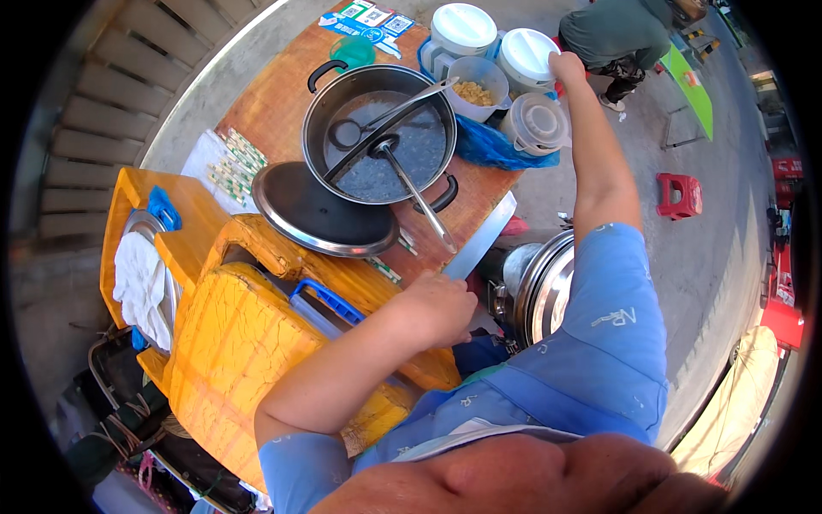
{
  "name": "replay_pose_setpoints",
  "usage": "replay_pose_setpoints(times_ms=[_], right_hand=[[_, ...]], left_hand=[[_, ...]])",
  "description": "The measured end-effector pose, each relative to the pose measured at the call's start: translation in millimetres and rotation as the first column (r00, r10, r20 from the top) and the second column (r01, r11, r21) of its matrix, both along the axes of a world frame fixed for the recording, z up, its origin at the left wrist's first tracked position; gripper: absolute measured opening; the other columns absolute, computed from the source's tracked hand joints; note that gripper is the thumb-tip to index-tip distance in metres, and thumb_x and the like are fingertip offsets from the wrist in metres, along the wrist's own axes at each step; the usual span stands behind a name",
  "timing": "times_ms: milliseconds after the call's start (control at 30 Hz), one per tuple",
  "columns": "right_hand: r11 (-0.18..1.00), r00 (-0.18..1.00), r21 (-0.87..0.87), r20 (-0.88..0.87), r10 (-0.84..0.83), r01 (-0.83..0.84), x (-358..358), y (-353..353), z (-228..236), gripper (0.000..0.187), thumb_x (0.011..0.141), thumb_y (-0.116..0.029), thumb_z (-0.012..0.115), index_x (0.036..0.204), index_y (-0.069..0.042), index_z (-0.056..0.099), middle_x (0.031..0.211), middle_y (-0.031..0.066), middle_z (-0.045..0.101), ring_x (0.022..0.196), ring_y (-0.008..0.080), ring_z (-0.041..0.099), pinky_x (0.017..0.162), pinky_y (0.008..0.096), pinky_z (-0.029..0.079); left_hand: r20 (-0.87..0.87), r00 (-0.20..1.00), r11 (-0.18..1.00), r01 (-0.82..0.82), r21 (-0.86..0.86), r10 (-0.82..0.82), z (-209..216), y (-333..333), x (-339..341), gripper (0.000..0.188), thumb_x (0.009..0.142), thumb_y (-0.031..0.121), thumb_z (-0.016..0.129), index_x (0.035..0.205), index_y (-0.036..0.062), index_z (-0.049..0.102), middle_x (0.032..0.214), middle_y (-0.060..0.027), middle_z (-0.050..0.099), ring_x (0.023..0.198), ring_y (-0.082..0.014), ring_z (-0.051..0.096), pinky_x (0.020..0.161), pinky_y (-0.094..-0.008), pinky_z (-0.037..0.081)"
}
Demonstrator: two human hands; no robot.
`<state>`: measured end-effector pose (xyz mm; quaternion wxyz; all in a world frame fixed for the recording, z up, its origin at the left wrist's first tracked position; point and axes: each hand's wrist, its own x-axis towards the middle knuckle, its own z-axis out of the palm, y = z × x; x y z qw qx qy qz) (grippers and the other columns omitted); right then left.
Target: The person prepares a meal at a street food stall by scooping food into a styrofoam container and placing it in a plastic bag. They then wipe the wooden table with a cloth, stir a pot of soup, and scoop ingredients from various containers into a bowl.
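My right hand [568, 70] reaches to the far right and grips the side of a white-lidded tub [527, 56]; its fingertips are partly hidden. My left hand [441, 307] is curled closed above the table's near edge, and whatever it may hold is hidden. Just beyond it is the handle end of a ladle [414, 190], which rests in a black two-handled pot [308, 141]. A divider splits the pot, which contains cloudy liquid, and a second ladle [402, 107] lies in its far half. A dark round lid [321, 207] leans beside the pot.
Another white-lidded tub [462, 27], an open tub of yellowish food [476, 91] and a clear-lidded container [536, 122] stand on blue plastic. Patterned paper straws [238, 167] lie at left. A yellow wooden box [248, 360] and steel drum [548, 295] are close by. Beyond are a red stool [679, 195] and another person [618, 34].
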<state>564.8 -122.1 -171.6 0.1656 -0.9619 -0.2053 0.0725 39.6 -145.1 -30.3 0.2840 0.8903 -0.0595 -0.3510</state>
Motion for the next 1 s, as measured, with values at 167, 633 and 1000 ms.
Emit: replay_pose_setpoints(times_ms=[167, 633, 1000], right_hand=[[0.989, 0.994, -0.1, -0.027, 0.105, -0.107, -0.5, 1.7, 12.0, 0.043, 0.082, -0.033, 0.051, 0.088, 0.007, 0.067, 0.076, 0.019, 0.066, 0.068, 0.0317, 0.066, 0.058, 0.0429, 0.052], [0.668, 0.649, 0.163, 0.483, 0.588, -0.726, -125.0, 135.3, 105.6, 0.037, 0.089, -0.029, 0.055, 0.113, -0.001, 0.06, 0.096, 0.0245, 0.064, 0.093, 0.036, 0.063, 0.084, 0.0435, 0.048], [0.556, 0.564, -0.11, -0.055, 0.824, -0.824, -193.1, 303.7, -50.4, 0.035, 0.089, -0.022, 0.05, 0.117, -0.006, 0.064, 0.12, 0.0192, 0.06, 0.112, 0.0339, 0.057, 0.097, 0.0397, 0.044]], left_hand=[[0.013, 1.0, 1.0, -0.025, -0.003, 0.025, -1.6, 0.3, -0.3, 0.04, 0.083, 0.037, 0.066, 0.108, 0.0062, 0.062, 0.11, -0.0121, 0.06, 0.109, -0.0291, 0.056, 0.091, -0.0403, 0.042], [0.011, 0.998, 0.997, -0.063, 0.048, 0.063, -1.5, 0.6, 5.2, 0.04, 0.082, 0.037, 0.068, 0.107, 0.0062, 0.063, 0.108, -0.0112, 0.06, 0.108, -0.0284, 0.056, 0.089, -0.0405, 0.042], [0.093, 0.986, 0.945, -0.162, 0.283, 0.141, -12.4, 5.5, 2.3, 0.035, 0.087, 0.028, 0.057, 0.11, 0.0024, 0.062, 0.11, -0.0179, 0.059, 0.109, -0.0348, 0.054, 0.097, -0.0461, 0.037]])
